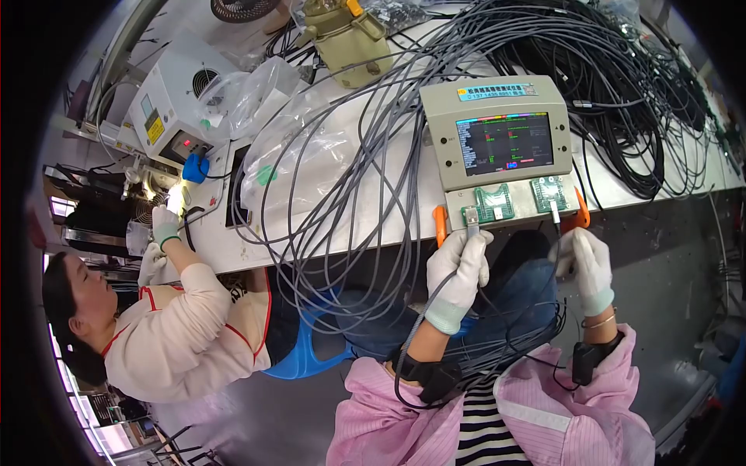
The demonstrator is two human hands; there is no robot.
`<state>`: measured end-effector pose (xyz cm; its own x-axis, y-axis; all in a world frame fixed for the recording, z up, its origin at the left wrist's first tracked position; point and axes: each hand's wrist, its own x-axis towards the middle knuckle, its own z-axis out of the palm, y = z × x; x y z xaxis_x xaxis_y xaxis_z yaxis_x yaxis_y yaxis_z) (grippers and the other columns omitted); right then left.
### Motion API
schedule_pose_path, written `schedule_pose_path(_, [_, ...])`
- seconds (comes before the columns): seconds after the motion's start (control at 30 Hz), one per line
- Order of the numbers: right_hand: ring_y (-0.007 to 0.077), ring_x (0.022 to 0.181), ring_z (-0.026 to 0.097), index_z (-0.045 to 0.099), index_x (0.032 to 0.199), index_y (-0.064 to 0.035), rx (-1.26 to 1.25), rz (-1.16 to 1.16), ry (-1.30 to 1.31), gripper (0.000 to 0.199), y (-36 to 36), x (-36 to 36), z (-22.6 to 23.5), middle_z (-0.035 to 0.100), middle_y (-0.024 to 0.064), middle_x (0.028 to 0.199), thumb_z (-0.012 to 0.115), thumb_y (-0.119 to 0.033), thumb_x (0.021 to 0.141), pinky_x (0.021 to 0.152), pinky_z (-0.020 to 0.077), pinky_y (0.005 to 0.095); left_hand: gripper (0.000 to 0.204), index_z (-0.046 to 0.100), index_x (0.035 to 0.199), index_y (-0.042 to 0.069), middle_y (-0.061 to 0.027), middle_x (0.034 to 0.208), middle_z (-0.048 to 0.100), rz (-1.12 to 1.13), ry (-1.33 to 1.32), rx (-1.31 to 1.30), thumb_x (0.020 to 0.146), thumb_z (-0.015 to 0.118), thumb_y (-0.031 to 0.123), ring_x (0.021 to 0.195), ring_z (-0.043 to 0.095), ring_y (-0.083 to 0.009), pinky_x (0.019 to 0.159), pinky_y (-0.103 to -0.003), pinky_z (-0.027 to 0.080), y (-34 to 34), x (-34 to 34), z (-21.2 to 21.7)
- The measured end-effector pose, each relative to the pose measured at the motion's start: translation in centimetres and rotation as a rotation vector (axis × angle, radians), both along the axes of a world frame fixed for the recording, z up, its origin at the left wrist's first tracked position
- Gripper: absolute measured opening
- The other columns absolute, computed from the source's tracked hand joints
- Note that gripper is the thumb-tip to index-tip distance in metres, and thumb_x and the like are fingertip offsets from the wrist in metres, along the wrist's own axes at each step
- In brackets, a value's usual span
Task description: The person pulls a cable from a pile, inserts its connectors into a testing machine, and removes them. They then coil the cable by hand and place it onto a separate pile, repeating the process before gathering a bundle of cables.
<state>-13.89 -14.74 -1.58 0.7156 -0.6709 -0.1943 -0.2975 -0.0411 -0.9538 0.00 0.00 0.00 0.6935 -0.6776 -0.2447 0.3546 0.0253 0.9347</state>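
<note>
My gloved left hand (457, 272) pinches the plug of a dark grey cable (417, 330) at the left port of a test instrument (497, 144). The plug meets a small green circuit board (494, 202) on the instrument's front ledge. On the right, another green board (548, 194) has a white plug (555, 208) in it, its cable hanging down. My gloved right hand (588, 264) is closed around that cable just below the plug, beside an orange clamp handle (582, 208). The instrument's screen is lit with coloured rows.
Bundled grey cables (373, 179) arch across the white table (342, 225), beside a large black coil (622, 109). Clear plastic bags (272, 167), a khaki jug (346, 39) and a white machine (175, 101) stand farther left. A co-worker (186, 318) sits at my left, near a blue chair (307, 353).
</note>
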Motion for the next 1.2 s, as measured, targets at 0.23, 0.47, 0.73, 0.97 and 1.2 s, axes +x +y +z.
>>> schedule_pose_path(0.23, [0.0127, 0.037, 0.045, 0.054, 0.072, -0.0001, 0.394, -0.220, -0.246, 0.039, 0.6, 3.5, 0.2, 0.050, 0.0072, 0.049, 0.041, -0.032, 0.091, 0.036, 0.0358, 0.0213, 0.025, 0.056, 0.089, -0.001, 0.0008, 0.049, 0.045, 0.018, -0.085, 0.019, 0.090, 0.046, 0.022, 0.042, 0.040, -0.0046, 0.042, -0.019, 0.032, 0.1, -0.4, -0.2])
schedule_pose_path(0.47, [0.0124, 0.035, 0.044, 0.054, 0.070, -0.0004, 0.397, -0.270, -0.246, 0.036, 0.4, 3.4, 0.5, 0.050, 0.0071, 0.049, 0.046, -0.030, 0.089, 0.035, 0.0349, 0.0214, 0.032, 0.054, 0.091, -0.001, 0.0003, 0.047, 0.044, 0.026, -0.114, 0.015, 0.090, 0.043, 0.029, 0.038, 0.037, -0.0042, 0.037, -0.017, 0.028, -0.6, -0.8, -0.5])
schedule_pose_path(0.73, [0.0090, 0.034, 0.039, 0.052, 0.067, -0.0044, 0.418, -0.374, -0.128, 0.036, 1.7, 5.2, 1.4, 0.046, 0.0016, 0.047, 0.048, -0.034, 0.088, 0.033, 0.0287, 0.0205, 0.031, 0.055, 0.092, -0.001, 0.0015, 0.049, 0.044, 0.067, -0.119, 0.076, 0.091, 0.044, 0.028, 0.039, 0.037, -0.0040, 0.037, -0.017, 0.028, 0.2, -0.2, 0.2])
schedule_pose_path(0.97, [0.0028, 0.032, 0.020, 0.034, 0.058, -0.0167, 0.373, -0.314, -0.458, 0.036, 2.1, 3.4, -1.4, 0.025, -0.0073, 0.045, 0.044, -0.026, 0.091, 0.030, 0.0133, 0.0200, 0.015, 0.055, 0.084, 0.004, 0.0011, 0.061, 0.050, -0.009, -0.071, -0.119, 0.085, 0.051, 0.019, 0.053, 0.046, -0.0060, 0.049, -0.022, 0.039, 0.4, -0.6, -1.3])
schedule_pose_path(1.2, [0.0066, 0.049, 0.032, 0.050, 0.108, 0.0013, -0.586, -0.119, -0.504, 0.030, 1.4, -0.5, -0.7, 0.039, -0.0017, 0.061, 0.042, -0.023, 0.092, 0.041, 0.0282, 0.0198, 0.013, 0.054, 0.086, 0.007, -0.0108, 0.089, 0.057, -0.192, -1.086, 0.248, 0.080, 0.052, 0.018, 0.081, 0.056, -0.0292, 0.065, -0.037, 0.045, 11.1, -0.6, -2.8])
